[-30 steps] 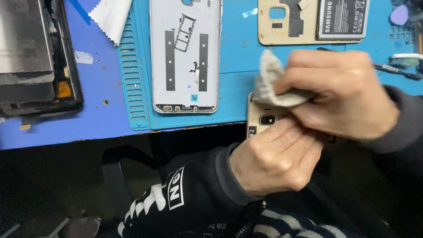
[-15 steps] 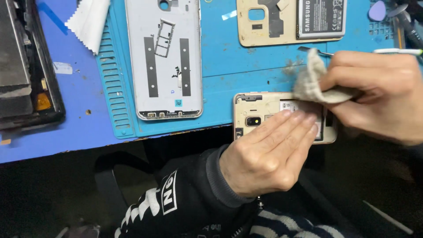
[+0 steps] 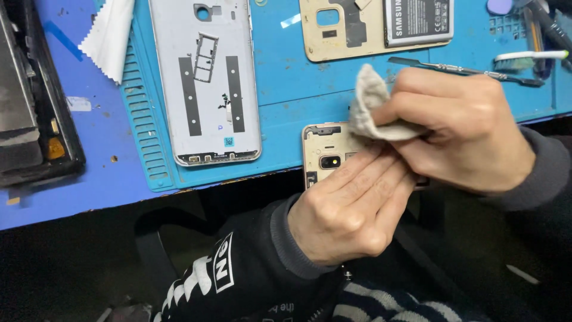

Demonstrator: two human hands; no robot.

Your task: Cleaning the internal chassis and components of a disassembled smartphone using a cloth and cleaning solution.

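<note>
A gold phone frame is being wiped at the near edge of the blue tabletop. It is pinned flat under the extended fingers of the left hand, so that only its camera end shows to the left of the fingertips. The right hand is closed around a crumpled grey cloth, which is pressed onto the frame just above the left fingers. The step in hand is judged to be the cleaning of the frame's back face; for the next move, steady downward pressure from the holding hand and a short stroke of the cloth along the frame would be called for, with the camera lens avoided. Beyond the right hand a metal spudger and a second gold frame with its battery are laid on the teal mat; to the left of the left hand a silver back cover is laid. Compared with half a second ago, the cloth has been carried leftward and bunched higher, and more of the frame is now covered by both hands.
</note>
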